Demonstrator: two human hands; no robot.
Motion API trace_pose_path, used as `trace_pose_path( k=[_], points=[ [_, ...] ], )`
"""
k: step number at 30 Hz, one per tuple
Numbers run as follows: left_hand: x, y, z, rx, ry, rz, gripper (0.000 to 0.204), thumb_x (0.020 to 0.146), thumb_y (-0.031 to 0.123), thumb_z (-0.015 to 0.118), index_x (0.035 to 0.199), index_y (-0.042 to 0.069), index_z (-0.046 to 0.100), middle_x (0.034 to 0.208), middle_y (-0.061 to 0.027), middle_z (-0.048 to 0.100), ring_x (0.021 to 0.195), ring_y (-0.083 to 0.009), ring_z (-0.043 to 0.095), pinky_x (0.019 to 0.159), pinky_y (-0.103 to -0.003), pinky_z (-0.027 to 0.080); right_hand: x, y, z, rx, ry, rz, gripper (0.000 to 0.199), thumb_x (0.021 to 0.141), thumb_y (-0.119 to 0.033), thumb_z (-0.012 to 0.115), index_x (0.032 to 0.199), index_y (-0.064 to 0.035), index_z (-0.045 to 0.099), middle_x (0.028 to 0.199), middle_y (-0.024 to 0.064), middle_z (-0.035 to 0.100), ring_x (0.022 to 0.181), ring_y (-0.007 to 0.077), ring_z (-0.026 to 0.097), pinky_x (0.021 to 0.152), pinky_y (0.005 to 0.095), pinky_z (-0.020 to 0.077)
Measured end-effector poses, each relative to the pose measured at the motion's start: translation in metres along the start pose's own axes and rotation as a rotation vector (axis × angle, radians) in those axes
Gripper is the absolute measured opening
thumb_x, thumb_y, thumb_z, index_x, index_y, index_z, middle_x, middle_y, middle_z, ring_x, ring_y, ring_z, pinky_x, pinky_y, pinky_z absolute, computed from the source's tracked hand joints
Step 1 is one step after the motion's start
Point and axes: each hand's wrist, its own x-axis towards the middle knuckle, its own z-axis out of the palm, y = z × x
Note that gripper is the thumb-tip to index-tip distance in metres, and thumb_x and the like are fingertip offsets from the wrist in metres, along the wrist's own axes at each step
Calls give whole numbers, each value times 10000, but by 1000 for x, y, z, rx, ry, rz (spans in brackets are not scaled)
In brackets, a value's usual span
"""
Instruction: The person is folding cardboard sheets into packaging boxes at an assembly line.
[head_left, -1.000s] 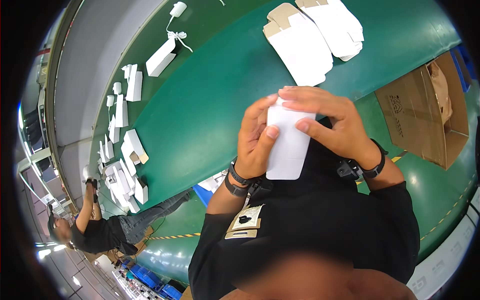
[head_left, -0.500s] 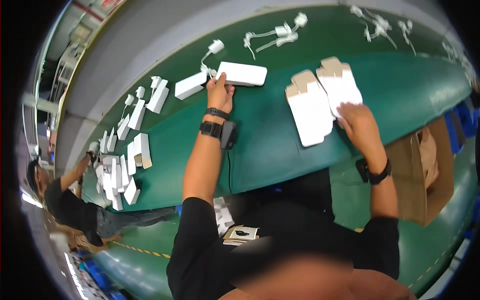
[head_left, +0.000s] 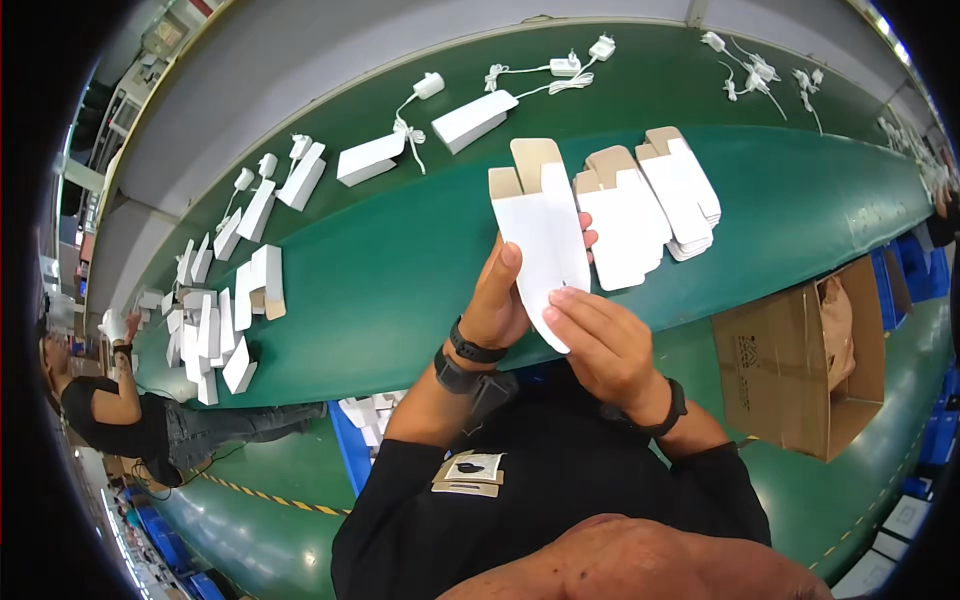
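Observation:
A flattened white carton (head_left: 542,228) with bare brown flaps at its far end is held up in front of me, over the table's near edge. My left hand (head_left: 494,300) grips its left side, thumb on the white face and some fingertips showing past the right edge. My right hand (head_left: 608,345) pinches the rounded near end. Just right of the held carton lie two piles of flat cartons, a left pile (head_left: 625,235) and a right pile (head_left: 682,200). A folded-up white box (head_left: 474,122) rests farther back, beside white chargers with cables (head_left: 566,66).
More white boxes (head_left: 302,178) line the green table (head_left: 380,290) to the left, near a cluster of boxes (head_left: 208,328). A co-worker (head_left: 100,410) stands at the far left. On the floor at right sits a large brown cardboard box (head_left: 770,370).
My left hand has let go of the white box, which now lies farther back. A flat carton has come off the right pile to in front of me, and both hands hold it.

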Motion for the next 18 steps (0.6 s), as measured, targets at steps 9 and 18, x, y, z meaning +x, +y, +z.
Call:
trace_pose_path(
  k=[9, 18],
  points=[
    [-20, 1, -27, 284, -277, -301, 999, 770, 551, 776, 1470, 1, 323, 1404, -141, 463, 1325, -235, 442, 1095, -390, 360, 40, 48, -53, 480, -304, 688, 309, 837, -286, 769, 1005, -63, 634, 728, 80, 660, 613, 184, 628, 564, 316, 472],
    [20, -20, 55, 546, 58, 100, 909, 858, 444, 657, 1538, 168, 120, 1349, -246, 483, 1106, -339, 623, 825, -413, 588, 24, 61, -128, 627, -187, 814, 423, 892, -282, 719, 1237, -83, 576, 1029, 110, 698, 823, 188, 686, 731, 330, 532]
  ],
)
